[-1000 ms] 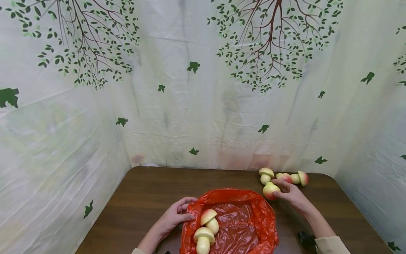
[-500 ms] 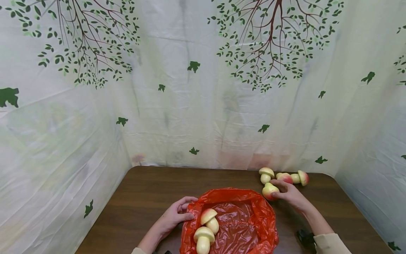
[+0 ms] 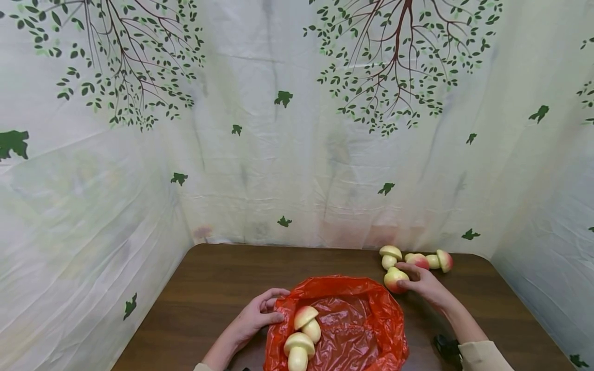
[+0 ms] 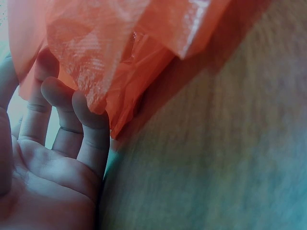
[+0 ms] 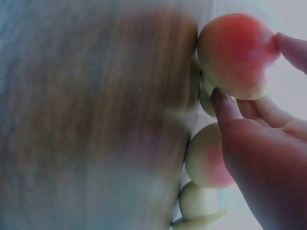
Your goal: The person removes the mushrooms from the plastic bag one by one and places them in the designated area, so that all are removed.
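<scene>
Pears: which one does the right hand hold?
The front pear, nearer the red bag: the right hand grips it. The other pear lies farther back, next to the rightmost mushroom.

In the head view, the red bag [image 3: 390,324] and the lower mushroom [image 3: 297,355] inside it are cut off by the bottom edge. The pear-like fruit [image 3: 394,279] is partly covered by the right hand [image 3: 424,284]. A black object [image 3: 445,347] at lower right is too indistinct to be identified. In the left wrist view, the left hand [image 4: 53,167] is partly veiled by the bag, and the tabletop [image 4: 206,143] is blurred.
</scene>
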{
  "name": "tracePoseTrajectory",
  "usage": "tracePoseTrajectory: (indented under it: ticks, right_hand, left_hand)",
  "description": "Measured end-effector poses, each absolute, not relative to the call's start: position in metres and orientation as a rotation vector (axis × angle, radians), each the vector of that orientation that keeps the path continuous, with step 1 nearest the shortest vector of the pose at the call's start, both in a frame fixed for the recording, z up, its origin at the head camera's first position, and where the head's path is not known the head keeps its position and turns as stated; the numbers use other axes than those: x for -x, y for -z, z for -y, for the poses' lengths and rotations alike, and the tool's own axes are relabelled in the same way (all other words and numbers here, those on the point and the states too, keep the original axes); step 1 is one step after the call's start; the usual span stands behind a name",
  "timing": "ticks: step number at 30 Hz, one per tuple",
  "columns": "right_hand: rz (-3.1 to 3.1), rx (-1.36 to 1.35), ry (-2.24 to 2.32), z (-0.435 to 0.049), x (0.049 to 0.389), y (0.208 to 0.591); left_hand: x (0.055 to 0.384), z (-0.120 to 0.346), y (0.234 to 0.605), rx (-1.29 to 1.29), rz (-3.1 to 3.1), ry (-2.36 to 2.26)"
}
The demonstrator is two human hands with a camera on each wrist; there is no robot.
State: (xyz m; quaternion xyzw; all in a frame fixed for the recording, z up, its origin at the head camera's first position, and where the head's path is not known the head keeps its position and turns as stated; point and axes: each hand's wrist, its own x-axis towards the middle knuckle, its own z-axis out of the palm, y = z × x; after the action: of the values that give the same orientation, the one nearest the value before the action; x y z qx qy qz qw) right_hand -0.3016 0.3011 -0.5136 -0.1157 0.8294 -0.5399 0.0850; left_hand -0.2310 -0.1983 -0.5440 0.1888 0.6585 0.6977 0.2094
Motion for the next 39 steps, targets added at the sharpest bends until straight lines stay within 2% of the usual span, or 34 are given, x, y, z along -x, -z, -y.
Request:
tracePoseTrajectory:
  ticks: [23,39]
  right_hand:
    - [-2.461,0.410,1.661,-0.302,0.298,0.517]
    - [-2.405,0.355,1.762,-0.299,0.298,0.507]
  left_hand:
    - [0.227,0.197,0.544,-0.507,-1.829,-1.940]
    - [0.229,0.197,0.541,-0.505,-1.846,-1.939]
